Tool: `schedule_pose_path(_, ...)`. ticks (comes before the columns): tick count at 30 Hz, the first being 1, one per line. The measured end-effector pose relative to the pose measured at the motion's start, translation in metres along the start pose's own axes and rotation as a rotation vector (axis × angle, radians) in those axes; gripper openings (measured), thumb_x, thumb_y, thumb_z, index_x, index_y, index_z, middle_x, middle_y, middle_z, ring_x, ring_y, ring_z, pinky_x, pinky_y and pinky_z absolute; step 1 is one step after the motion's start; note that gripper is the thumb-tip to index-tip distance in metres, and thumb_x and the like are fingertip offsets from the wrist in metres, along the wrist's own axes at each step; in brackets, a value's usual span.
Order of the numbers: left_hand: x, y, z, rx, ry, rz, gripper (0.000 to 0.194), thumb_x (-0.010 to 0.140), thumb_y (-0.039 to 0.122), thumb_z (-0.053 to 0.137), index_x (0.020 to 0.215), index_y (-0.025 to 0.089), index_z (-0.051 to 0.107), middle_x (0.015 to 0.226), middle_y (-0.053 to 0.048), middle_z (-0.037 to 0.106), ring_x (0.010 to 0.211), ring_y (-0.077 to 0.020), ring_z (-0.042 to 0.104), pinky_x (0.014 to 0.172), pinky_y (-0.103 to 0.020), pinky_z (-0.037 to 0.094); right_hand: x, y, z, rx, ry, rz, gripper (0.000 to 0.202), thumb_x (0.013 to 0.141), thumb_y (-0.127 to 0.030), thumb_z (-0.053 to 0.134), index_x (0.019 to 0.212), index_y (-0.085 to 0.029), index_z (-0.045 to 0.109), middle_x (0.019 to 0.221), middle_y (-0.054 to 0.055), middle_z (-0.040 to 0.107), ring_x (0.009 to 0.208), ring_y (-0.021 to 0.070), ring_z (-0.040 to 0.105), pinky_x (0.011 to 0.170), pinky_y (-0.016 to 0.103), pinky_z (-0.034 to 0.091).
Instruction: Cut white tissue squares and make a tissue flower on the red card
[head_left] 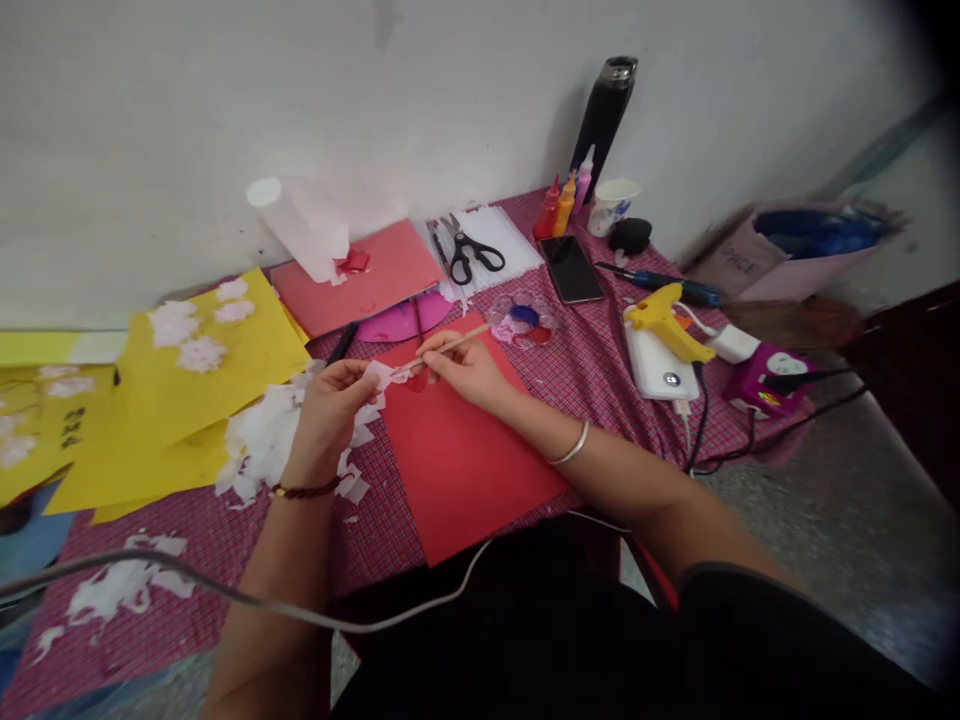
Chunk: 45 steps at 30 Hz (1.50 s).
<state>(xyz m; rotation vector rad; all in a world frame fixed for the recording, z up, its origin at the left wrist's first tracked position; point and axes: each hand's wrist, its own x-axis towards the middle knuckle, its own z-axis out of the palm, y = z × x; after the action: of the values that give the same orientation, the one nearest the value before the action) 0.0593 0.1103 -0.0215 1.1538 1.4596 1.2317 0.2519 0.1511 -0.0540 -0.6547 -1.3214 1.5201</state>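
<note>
My left hand (330,405) pinches a small piece of pale tissue paper (381,376) above the edge of a red sheet (465,475). Between the fingers of my right hand (471,372) is a thin wooden stick (468,339), slanting down to the left. Its lower end meets the tissue piece; whether it has a brush tip is too small to tell. A small dark red patch lies on the sheet just under my right fingers. Left of the sheet, a heap of cut white tissue pieces (262,440) spreads partly behind my left wrist.
Yellow sheets (202,400) with pale paper flowers lie left. Behind are scissors (469,252), a paint palette (523,320), a phone (571,268) and small paint bottles (557,208). At right are a yellow glue gun (667,322) and power bank (660,365). A cable (360,628) crosses in front.
</note>
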Motion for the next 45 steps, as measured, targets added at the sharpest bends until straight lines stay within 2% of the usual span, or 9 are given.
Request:
schedule_pose_path(8, -0.005, -0.002, 0.006, -0.017, -0.014, -0.013, 0.017, 0.060, 0.028, 0.078, 0.068, 0.017, 0.068, 0.060, 0.000, 0.062, 0.050, -0.0088, 0.051, 0.051, -0.022, 0.040, -0.003, 0.007, 0.008, -0.058, -0.044, -0.054, 0.009, 0.090, -0.028, 0.061, 0.091, -0.019, 0.059, 0.078, 0.000, 0.067, 0.063, 0.0096, 0.060, 0.063, 0.024, 0.051)
schedule_pose_path(20, -0.003, -0.002, 0.008, -0.235, -0.038, -0.041, 0.022, 0.072, 0.040, 0.072, 0.075, 0.019, 0.065, 0.068, -0.002, 0.063, 0.060, -0.0119, 0.057, 0.054, -0.025, 0.045, -0.007, -0.017, 0.015, 0.056, 0.131, 0.065, 0.015, 0.087, -0.034, 0.066, 0.084, -0.020, 0.069, 0.078, 0.000, 0.072, 0.059, 0.0094, 0.060, 0.060, 0.023, 0.051)
schedule_pose_path(25, -0.008, 0.010, 0.023, -0.163, -0.044, 0.183, 0.016, 0.071, 0.031, 0.076, 0.077, 0.020, 0.068, 0.064, 0.001, 0.062, 0.056, -0.0102, 0.051, 0.055, -0.025, 0.043, -0.004, -0.016, 0.011, 0.247, 0.211, 0.089, 0.016, 0.085, -0.035, 0.068, 0.082, -0.019, 0.067, 0.069, -0.003, 0.066, 0.054, 0.0072, 0.055, 0.057, 0.020, 0.047)
schedule_pose_path(31, -0.004, 0.032, 0.032, 0.483, -0.158, 0.605, 0.010, 0.081, 0.029, 0.068, 0.079, 0.021, 0.074, 0.076, -0.003, 0.071, 0.076, -0.0171, 0.062, 0.077, -0.031, 0.049, -0.002, -0.024, 0.003, 0.526, 0.286, 0.309, 0.011, 0.094, -0.019, 0.052, 0.087, -0.020, 0.059, 0.047, -0.011, 0.045, 0.041, 0.0071, 0.041, 0.053, 0.019, 0.046)
schedule_pose_path(33, 0.000, 0.037, 0.032, 0.511, -0.145, 0.565, 0.011, 0.080, 0.030, 0.068, 0.078, 0.021, 0.073, 0.075, -0.003, 0.070, 0.074, -0.0169, 0.062, 0.074, -0.031, 0.049, -0.002, -0.030, 0.001, 0.562, 0.245, 0.352, 0.012, 0.097, -0.026, 0.053, 0.087, -0.021, 0.058, 0.050, -0.011, 0.045, 0.042, 0.0066, 0.040, 0.056, 0.020, 0.049)
schedule_pose_path(36, 0.006, 0.042, 0.033, 0.326, -0.053, 0.340, 0.012, 0.077, 0.032, 0.070, 0.076, 0.020, 0.070, 0.066, -0.001, 0.065, 0.059, -0.0144, 0.056, 0.058, -0.028, 0.046, 0.000, -0.035, -0.001, 0.520, 0.170, 0.282, 0.012, 0.095, -0.034, 0.061, 0.092, -0.022, 0.060, 0.062, -0.010, 0.055, 0.047, 0.0055, 0.046, 0.057, 0.020, 0.050)
schedule_pose_path(39, 0.010, 0.041, 0.031, 0.143, -0.104, 0.164, 0.013, 0.077, 0.032, 0.069, 0.075, 0.019, 0.067, 0.062, -0.002, 0.063, 0.052, -0.0131, 0.053, 0.052, -0.027, 0.044, 0.005, -0.030, -0.003, 0.441, 0.195, 0.232, 0.012, 0.093, -0.032, 0.063, 0.091, -0.021, 0.062, 0.065, -0.008, 0.060, 0.046, 0.0052, 0.047, 0.052, 0.018, 0.048)
schedule_pose_path(42, 0.012, 0.032, 0.024, 0.207, -0.170, 0.139, 0.019, 0.080, 0.035, 0.065, 0.089, 0.019, 0.068, 0.071, -0.003, 0.067, 0.058, -0.0149, 0.058, 0.055, -0.028, 0.046, 0.011, -0.018, -0.009, 0.397, 0.289, 0.288, 0.017, 0.097, -0.030, 0.057, 0.085, -0.018, 0.061, 0.059, -0.007, 0.059, 0.042, 0.0053, 0.046, 0.046, 0.018, 0.043)
schedule_pose_path(45, 0.018, 0.014, 0.013, 0.460, -0.137, 0.214, 0.025, 0.079, 0.035, 0.065, 0.098, 0.019, 0.067, 0.075, -0.002, 0.068, 0.063, -0.0164, 0.059, 0.058, -0.027, 0.044, 0.017, -0.009, -0.017, 0.344, 0.366, 0.333, 0.021, 0.100, -0.025, 0.052, 0.082, -0.018, 0.059, 0.054, -0.007, 0.057, 0.040, 0.0058, 0.046, 0.044, 0.018, 0.040)
